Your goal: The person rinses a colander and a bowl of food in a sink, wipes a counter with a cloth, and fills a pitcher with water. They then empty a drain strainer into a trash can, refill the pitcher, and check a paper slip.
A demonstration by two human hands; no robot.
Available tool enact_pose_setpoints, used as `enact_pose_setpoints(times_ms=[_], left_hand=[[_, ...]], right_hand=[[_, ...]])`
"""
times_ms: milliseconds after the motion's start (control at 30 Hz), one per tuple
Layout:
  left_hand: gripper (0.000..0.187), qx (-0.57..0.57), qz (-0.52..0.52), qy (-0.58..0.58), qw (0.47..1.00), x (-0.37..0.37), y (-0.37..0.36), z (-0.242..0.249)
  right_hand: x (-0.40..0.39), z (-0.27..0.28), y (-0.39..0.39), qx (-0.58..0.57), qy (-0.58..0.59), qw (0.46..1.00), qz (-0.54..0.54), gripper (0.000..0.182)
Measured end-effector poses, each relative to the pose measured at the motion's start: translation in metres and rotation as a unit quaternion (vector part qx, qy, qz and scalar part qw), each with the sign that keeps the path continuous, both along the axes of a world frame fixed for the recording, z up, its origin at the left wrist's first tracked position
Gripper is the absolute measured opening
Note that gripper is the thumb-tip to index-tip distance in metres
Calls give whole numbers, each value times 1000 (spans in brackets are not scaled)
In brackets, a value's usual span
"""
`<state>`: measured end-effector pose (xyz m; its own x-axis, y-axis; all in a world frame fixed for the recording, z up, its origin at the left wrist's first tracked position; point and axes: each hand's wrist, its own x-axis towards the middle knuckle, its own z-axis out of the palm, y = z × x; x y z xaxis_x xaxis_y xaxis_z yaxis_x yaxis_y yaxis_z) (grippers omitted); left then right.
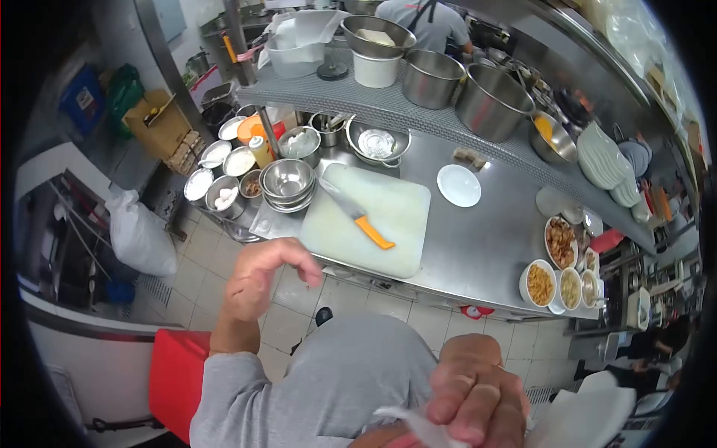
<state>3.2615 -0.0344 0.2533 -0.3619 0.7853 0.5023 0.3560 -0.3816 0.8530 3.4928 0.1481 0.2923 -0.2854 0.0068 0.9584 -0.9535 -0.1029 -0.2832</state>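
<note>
My left hand point(263, 276) is raised in front of the work table's near edge, its fingers loosely curved with nothing in them. Low at the bottom, close to my body, my right hand point(478, 388) has its fingers pressed together around a thin white sheet point(418, 420); what the sheet is made of does not show clearly. A white cutting board point(336, 239) lies on the table beyond my left hand. Across it rests a knife with an orange handle point(373, 233), its blade pointing to the far left. Neither hand touches board or knife.
Stacked steel bowls point(288, 181) stand left of the board, with ingredient containers point(240, 161) behind. A white plate point(458, 186) lies right; food-filled bowls point(538, 284) sit at the right end. Pots point(494, 101) line the shelf overhead. Another person point(426, 26) works behind it. A red bin point(175, 381) is lower left.
</note>
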Motion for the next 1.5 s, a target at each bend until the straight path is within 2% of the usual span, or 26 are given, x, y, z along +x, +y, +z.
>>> enact_pose_setpoints(times_ms=[100, 167, 200, 267, 333, 367, 467, 500, 567, 600, 667, 700, 767, 833, 900, 967, 1000, 1033, 1100, 1133, 1200, 1267, 1333, 1367, 1467, 1500], left_hand=[[79, -2, -29, -30, 999, 7, 16, -5], [81, -18, -59, -80, 995, 17, 25, 0], [81, -10, -86, -156, 984, 23, 35, -1], [78, 32, -138, -274, 951, 37, 66, -24], [65, -13, -4, -259, 966, 37, 103, -40], [61, -50, -19, -309, 949, 21, 113, -57], [51, -117, -82, -423, 895, -15, 123, -114], [49, -103, -117, -433, 888, -25, 117, -117], [47, -75, -63, -468, 878, -15, 126, -119], [48, -61, -100, -516, 849, 8, 140, -113], [51, -44, -185, -598, 778, 52, 175, -96], [56, -52, -284, -579, 763, 75, 189, -81], [63, -17, -325, -574, 751, 58, 184, -56], [73, 40, -313, -558, 768, 40, 161, -60], [71, 166, -302, -538, 770, 41, 135, -97], [63, 162, -238, -638, 714, 31, 86, -101], [61, 121, -188, -631, 743, 22, 61, -107], [59, 81, -140, -623, 765, 12, 40, -118], [58, 18, -95, -614, 783, -5, 13, -143], [61, 37, -90, -638, 764, -11, 0, -157], [66, 81, -86, -680, 723, -24, -17, -157], [81, 40, -17, -663, 747, -16, -31, -150], [89, 6, -12, -608, 794, -38, -50, -159], [99, -4, -15, -579, 815, -45, -61, -158], [103, -106, 53, -333, 936, -68, -92, -178], [103, -113, 3, -219, 969, -83, -109, -175]], right_hand=[[-5, -8, 35, 108, -35, 993, 33, 46], [-18, -11, 35, 200, -105, 962, -153, 53], [-24, -10, 29, 269, -131, 896, -327, 52], [-51, -24, 20, 389, -190, 759, -486, 56], [-95, -76, 29, 443, -216, 716, -493, 63], [-103, -68, 33, 448, -247, 709, -486, 63], [-107, -65, 64, 535, -354, 695, -326, 64], [-107, -51, 79, 477, -333, 762, -284, 62], [-110, -16, 89, 226, -313, 889, -245, 63], [-111, -9, 96, 90, -300, 923, -225, 64], [-153, -8, 109, -123, -202, 969, 69, 70], [-181, -7, 116, -196, -140, 944, 225, 73], [-202, -19, 103, -267, -103, 870, 401, 75], [-187, -33, 60, -336, -147, 821, 437, 73], [-173, -53, 24, -231, -213, 837, 448, 76], [-157, -97, 1, -215, -343, 783, 473, 76], [-156, -144, -11, -239, -396, 772, 436, 73], [-154, -159, -15, -195, -439, 812, 332, 71], [-144, -163, -18, -20, -490, 870, 51, 68], [-142, -156, -26, 100, -476, 864, -130, 67], [-168, -142, -63, 314, -286, 829, -364, 55], [-194, -151, -91, 374, -210, 805, -411, 42], [-234, -190, -100, 296, -260, 864, -314, 28], [-255, -190, -118, 196, -225, 902, -313, 23], [-285, -185, -150, 104, -374, 885, -256, 22], [-296, -186, -156, 133, -360, 879, -282, 23]])
